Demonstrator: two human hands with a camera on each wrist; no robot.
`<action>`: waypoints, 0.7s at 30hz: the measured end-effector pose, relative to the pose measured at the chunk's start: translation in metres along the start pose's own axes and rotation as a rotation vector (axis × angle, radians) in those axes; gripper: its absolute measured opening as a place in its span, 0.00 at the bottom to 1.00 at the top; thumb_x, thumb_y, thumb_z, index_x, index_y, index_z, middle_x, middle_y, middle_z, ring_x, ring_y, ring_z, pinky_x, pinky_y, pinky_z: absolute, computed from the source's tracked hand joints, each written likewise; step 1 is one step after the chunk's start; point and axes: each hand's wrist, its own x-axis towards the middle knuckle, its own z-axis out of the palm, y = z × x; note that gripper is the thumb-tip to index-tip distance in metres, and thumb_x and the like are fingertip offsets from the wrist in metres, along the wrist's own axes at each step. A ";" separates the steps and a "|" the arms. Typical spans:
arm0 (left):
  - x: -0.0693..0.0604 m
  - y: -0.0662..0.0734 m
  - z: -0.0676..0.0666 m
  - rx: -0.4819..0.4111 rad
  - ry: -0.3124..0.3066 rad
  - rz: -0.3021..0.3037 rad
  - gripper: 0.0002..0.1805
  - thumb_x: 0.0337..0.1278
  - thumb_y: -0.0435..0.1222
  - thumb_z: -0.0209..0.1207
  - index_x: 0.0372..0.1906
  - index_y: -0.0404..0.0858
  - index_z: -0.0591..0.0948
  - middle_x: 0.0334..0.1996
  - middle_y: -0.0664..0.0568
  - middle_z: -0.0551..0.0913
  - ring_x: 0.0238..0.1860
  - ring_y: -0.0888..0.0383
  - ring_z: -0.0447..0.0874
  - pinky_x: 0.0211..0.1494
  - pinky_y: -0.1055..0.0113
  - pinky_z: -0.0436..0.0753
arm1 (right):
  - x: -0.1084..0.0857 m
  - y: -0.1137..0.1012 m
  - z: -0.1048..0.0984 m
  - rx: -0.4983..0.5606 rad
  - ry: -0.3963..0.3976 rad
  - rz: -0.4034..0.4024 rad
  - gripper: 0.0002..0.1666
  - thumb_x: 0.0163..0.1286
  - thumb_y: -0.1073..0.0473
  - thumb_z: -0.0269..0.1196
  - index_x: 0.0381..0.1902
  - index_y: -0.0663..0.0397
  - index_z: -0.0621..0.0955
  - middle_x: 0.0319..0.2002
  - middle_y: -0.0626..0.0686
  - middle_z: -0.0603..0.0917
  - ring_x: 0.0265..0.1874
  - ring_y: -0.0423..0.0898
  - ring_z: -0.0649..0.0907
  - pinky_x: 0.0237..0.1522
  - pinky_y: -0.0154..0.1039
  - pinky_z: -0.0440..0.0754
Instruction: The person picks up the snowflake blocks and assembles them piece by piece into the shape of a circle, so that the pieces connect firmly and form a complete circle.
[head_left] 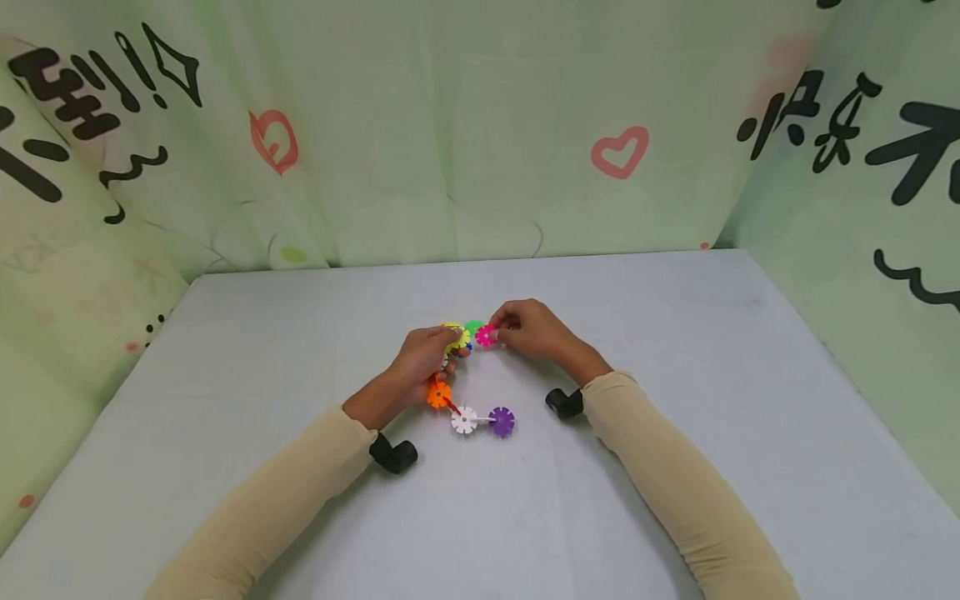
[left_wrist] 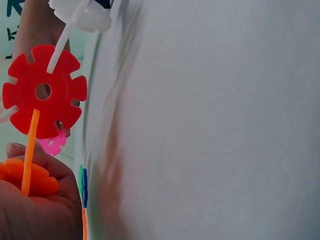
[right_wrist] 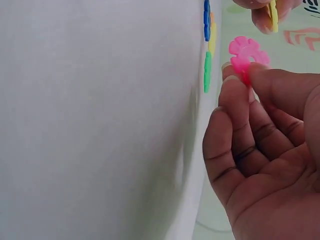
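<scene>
My left hand [head_left: 423, 360] holds a yellow notched disc [head_left: 460, 337] between thumb and fingers. From that hand a linked chain of discs runs down to the table, with an orange disc [head_left: 438, 395], a white disc [head_left: 464, 421] and a purple disc [head_left: 502, 422]. A red disc [left_wrist: 62, 95], slotted to its neighbours, shows large in the left wrist view. My right hand [head_left: 528, 329] pinches a pink disc [right_wrist: 245, 47] by its edge. In the right wrist view a gap separates the pink disc from the yellow one. The left fingers hide part of the chain.
A green disc [head_left: 474, 326] and a blue disc [right_wrist: 206, 20] lie on the white-covered table [head_left: 637, 517], just beyond the hands. Green printed curtains [head_left: 450, 125] stand behind and at both sides. A black wrist camera [head_left: 393, 455] hangs under each forearm.
</scene>
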 end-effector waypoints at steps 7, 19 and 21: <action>0.001 -0.002 0.001 0.007 -0.020 -0.022 0.18 0.72 0.39 0.51 0.58 0.32 0.73 0.35 0.46 0.81 0.18 0.61 0.66 0.17 0.76 0.64 | -0.004 0.002 -0.002 0.090 0.010 -0.055 0.08 0.65 0.70 0.59 0.42 0.64 0.81 0.34 0.55 0.84 0.29 0.46 0.82 0.33 0.38 0.81; 0.001 -0.001 0.002 -0.070 -0.029 -0.050 0.16 0.71 0.38 0.51 0.56 0.33 0.70 0.32 0.47 0.80 0.17 0.61 0.64 0.17 0.77 0.64 | -0.007 -0.003 0.001 0.076 0.015 -0.052 0.04 0.65 0.66 0.65 0.38 0.59 0.83 0.33 0.52 0.85 0.29 0.45 0.82 0.33 0.37 0.79; 0.000 -0.001 0.001 -0.064 -0.036 -0.064 0.16 0.71 0.38 0.51 0.56 0.33 0.70 0.32 0.47 0.80 0.16 0.61 0.64 0.16 0.77 0.64 | -0.008 -0.005 0.002 0.063 0.021 -0.054 0.04 0.65 0.66 0.66 0.37 0.59 0.83 0.32 0.51 0.85 0.29 0.45 0.82 0.33 0.37 0.79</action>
